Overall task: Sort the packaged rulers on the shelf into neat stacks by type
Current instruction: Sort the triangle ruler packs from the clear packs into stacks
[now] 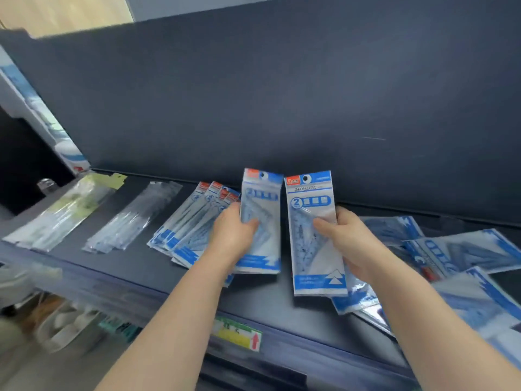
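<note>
My left hand [232, 231] grips a blue-and-white ruler pack [260, 218] by its left edge, held upright above the dark shelf [141, 266]. My right hand [349, 241] grips a second blue-and-white pack marked GEOMETRIC [313, 232] by its right edge, thumb across the front. The two packs hang side by side, a small gap between them. Left of my left hand lies a fanned stack of similar blue packs [186, 224]. A loose heap of blue packs [456, 263] covers the shelf at the right.
Further left lie a pile of clear packs [132, 218] and a pile with yellow-green headers [70, 210]. A dark back panel [282, 108] rises behind the shelf. A yellow price label [236, 334] sits on the shelf's front edge.
</note>
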